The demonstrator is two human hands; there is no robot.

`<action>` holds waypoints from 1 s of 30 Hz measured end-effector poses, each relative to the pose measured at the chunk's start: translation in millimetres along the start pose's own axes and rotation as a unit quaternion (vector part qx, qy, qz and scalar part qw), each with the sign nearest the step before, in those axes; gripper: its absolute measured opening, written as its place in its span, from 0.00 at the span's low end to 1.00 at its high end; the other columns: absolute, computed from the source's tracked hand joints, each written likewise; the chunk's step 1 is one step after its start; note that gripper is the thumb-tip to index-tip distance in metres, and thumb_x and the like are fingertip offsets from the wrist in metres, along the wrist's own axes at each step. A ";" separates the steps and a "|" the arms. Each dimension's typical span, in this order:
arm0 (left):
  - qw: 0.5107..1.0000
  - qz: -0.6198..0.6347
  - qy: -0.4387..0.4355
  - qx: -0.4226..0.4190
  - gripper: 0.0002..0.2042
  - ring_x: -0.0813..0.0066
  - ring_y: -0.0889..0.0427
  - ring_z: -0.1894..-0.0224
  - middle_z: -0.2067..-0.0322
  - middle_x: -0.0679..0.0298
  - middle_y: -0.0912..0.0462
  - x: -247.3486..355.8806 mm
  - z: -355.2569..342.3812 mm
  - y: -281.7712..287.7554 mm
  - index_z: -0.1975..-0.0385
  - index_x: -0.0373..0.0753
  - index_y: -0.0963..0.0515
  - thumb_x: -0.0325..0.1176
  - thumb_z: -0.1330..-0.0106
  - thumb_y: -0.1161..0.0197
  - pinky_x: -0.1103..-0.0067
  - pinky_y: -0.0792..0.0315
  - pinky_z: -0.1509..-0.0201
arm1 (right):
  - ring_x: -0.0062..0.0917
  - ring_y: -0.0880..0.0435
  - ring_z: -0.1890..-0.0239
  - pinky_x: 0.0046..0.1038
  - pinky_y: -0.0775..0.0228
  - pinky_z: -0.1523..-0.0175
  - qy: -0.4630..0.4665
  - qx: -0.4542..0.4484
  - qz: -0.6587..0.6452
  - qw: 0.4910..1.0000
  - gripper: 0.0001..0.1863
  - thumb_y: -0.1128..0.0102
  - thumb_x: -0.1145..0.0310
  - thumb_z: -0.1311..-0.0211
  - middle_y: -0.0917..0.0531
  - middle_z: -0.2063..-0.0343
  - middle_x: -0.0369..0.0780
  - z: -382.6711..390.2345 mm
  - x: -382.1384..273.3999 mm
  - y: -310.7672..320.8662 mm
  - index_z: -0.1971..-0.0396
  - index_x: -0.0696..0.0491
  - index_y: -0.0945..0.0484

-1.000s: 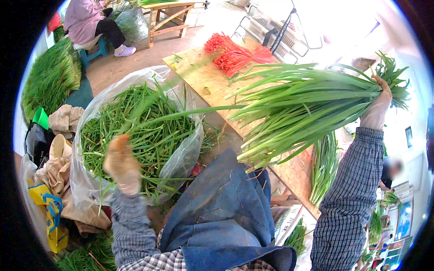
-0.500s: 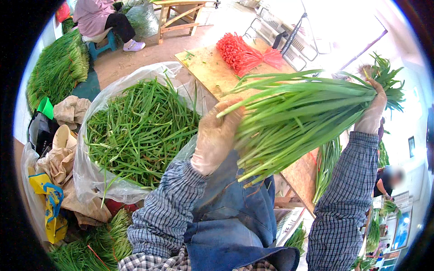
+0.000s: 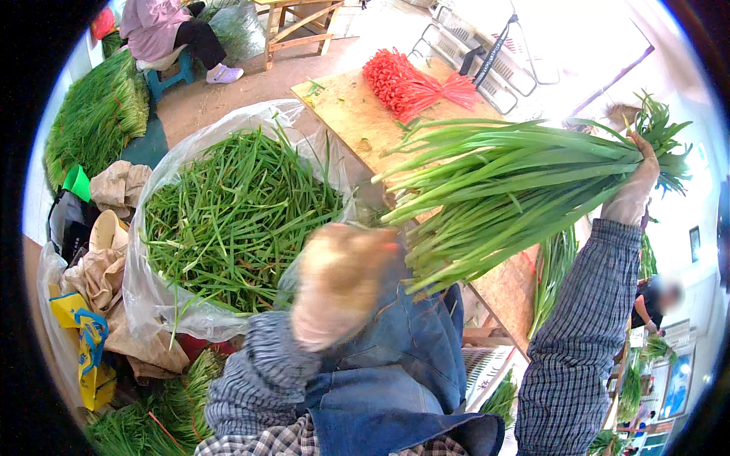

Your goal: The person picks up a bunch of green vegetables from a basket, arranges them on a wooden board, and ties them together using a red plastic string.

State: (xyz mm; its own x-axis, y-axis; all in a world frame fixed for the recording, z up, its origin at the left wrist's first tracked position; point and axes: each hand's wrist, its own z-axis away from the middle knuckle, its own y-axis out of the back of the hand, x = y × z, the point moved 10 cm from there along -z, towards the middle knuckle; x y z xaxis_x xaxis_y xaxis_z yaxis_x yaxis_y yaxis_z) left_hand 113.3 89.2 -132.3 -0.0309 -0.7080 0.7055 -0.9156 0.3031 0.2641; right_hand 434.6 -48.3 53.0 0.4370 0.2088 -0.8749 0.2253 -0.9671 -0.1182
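My right hand (image 3: 635,190), gloved, is raised at the right and grips a big bundle of long green chives (image 3: 502,190) near its leafy end, the pale cut ends pointing left and down. My left hand (image 3: 338,281), also gloved and blurred, hovers just below the bundle's cut ends, above my blue apron (image 3: 395,365); I cannot tell whether it holds anything. A clear plastic bag (image 3: 152,296) full of loose chives (image 3: 236,213) stands to the left of it.
A wooden table (image 3: 357,114) carries a pile of red ties (image 3: 407,80). More chive heaps (image 3: 95,114) lie at the far left, beside a seated person (image 3: 163,30) on a blue stool. Bags and cloths (image 3: 99,273) crowd the left floor. Another person (image 3: 658,300) is at the right.
My left hand has risen from the bag of chives toward the bundle's cut ends, then dropped slightly lower. My right hand keeps holding the bundle up.
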 end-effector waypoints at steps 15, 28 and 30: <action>0.826 0.493 0.271 -0.033 0.11 0.67 0.25 0.61 0.63 0.57 0.22 -55.3 -24.8 -120.0 0.62 0.32 0.26 0.30 0.41 0.46 0.77 0.34 0.56 | 0.22 0.26 0.77 0.21 0.30 0.71 0.016 0.010 -0.002 1.000 0.12 0.59 0.69 0.42 0.25 0.78 0.37 18.8 -11.2 -9.7 0.69 0.59 0.26; 0.862 -0.452 0.229 0.034 0.09 0.72 0.24 0.64 0.67 0.58 0.22 -182.4 49.0 118.1 0.66 0.37 0.24 0.27 0.47 0.42 0.79 0.29 0.65 | 0.25 0.24 0.73 0.22 0.28 0.67 0.057 0.019 -0.006 0.998 0.14 0.63 0.72 0.40 0.24 0.72 0.42 -8.3 -10.0 14.6 0.62 0.63 0.30; 0.834 -0.540 0.110 0.035 0.10 0.71 0.27 0.60 0.63 0.58 0.24 -126.6 28.0 120.6 0.63 0.39 0.26 0.28 0.47 0.42 0.79 0.31 0.62 | 0.26 0.25 0.74 0.22 0.30 0.67 0.034 0.041 0.013 0.999 0.13 0.63 0.71 0.41 0.25 0.74 0.42 -11.6 4.1 12.2 0.65 0.63 0.29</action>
State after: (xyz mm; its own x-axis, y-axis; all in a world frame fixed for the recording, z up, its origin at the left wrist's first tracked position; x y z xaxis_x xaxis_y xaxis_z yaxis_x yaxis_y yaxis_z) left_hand -4.5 197.6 -208.3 0.8938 -0.4073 0.1877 -0.3839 -0.4784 0.7898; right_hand 449.3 -57.5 53.4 0.5007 0.1899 -0.8445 0.1426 -0.9804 -0.1359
